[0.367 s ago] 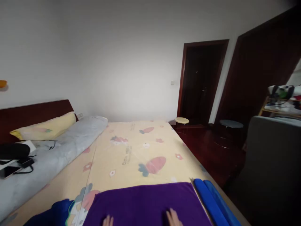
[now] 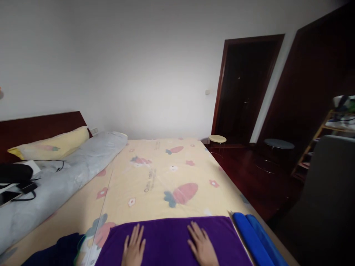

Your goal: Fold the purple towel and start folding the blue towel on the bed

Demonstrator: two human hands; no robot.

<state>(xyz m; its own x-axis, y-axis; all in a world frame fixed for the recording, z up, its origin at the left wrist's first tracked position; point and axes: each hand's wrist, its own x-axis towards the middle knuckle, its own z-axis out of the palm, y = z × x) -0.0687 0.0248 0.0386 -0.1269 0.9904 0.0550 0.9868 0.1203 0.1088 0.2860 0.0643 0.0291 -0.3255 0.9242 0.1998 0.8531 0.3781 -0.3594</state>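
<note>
A purple towel (image 2: 166,240) lies spread flat on the bed at the near edge of the view, its lower part cut off by the frame. My left hand (image 2: 134,246) rests on its left half, palm down with the fingers stretched forward. On the right half lies my right hand (image 2: 202,244), also palm down, fingers apart. Neither hand grips anything. Right of the towel are blue folded cloths (image 2: 253,238), long and narrow, side by side. A dark blue cloth (image 2: 59,251) is bunched at the lower left.
The bed wears a yellow sheet (image 2: 155,166) with a carrot print. Along its left side are a grey quilt (image 2: 83,166), a yellow pillow (image 2: 55,144) and a black case (image 2: 15,173). Two stools (image 2: 217,139) and a dark chair back (image 2: 332,177) stand to the right.
Both hands have slid forward over the towel, and more of them shows. The towel stays flat, and the camera view has shifted slightly.
</note>
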